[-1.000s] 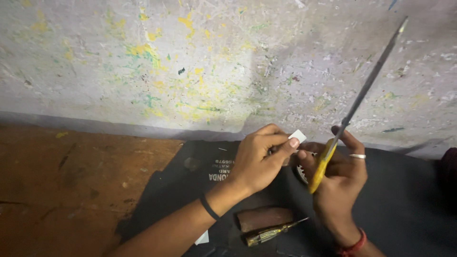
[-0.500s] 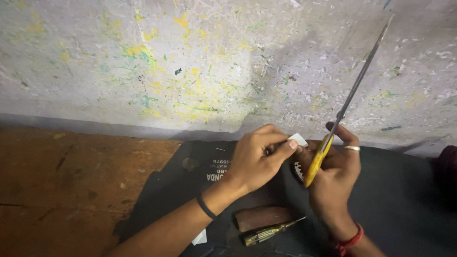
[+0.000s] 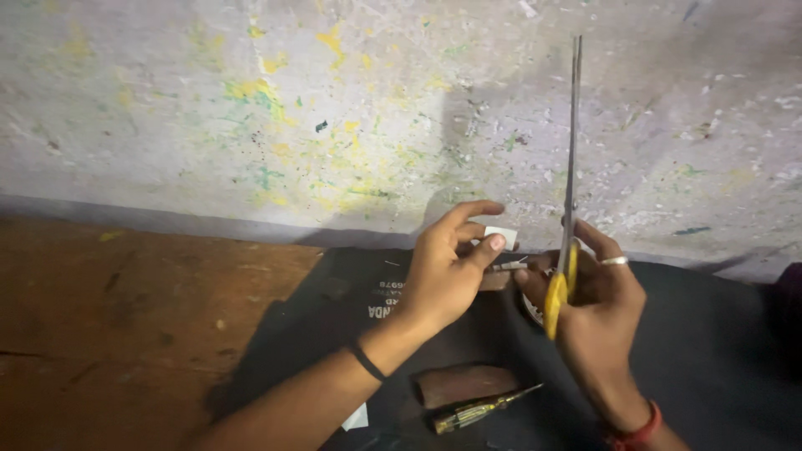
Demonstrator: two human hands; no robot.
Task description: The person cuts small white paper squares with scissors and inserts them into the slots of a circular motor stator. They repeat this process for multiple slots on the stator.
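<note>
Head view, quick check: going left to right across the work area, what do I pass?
Bare wooden floor → edge of the black mat → left hand pinching a small white piece → yellow-handled scissors, blades pointing up, held in the right hand → more black mat out to the right edge.

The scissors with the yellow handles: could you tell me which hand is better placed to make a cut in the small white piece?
Probably the right hand: it grips the scissors, blades pointing up, beside the white piece pinched by the left hand.
</note>
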